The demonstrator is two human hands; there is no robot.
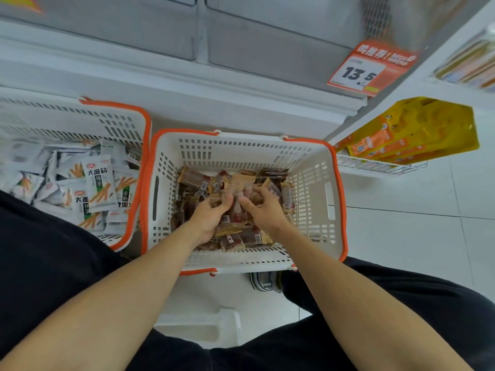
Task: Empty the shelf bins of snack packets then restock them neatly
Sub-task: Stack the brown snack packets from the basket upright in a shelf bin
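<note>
A heap of brown snack packets [241, 210] is seen in the white basket [316, 167] with orange handles, set on the floor below the clear shelf bins [267, 44]. A few packets near the heap's middle are gripped by the left hand [211, 215] with curled fingers, and others just beside them are pinched by the right hand [263, 210]. Against the basket's left wall, a second basket [117, 121] of white packets [93, 188] is seen. An orange price tag [372, 68] is fixed at the shelf's right edge.

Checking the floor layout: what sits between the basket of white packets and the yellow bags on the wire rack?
The head view shows the white basket of brown snack packets there, both hands gathering packets inside.
</note>
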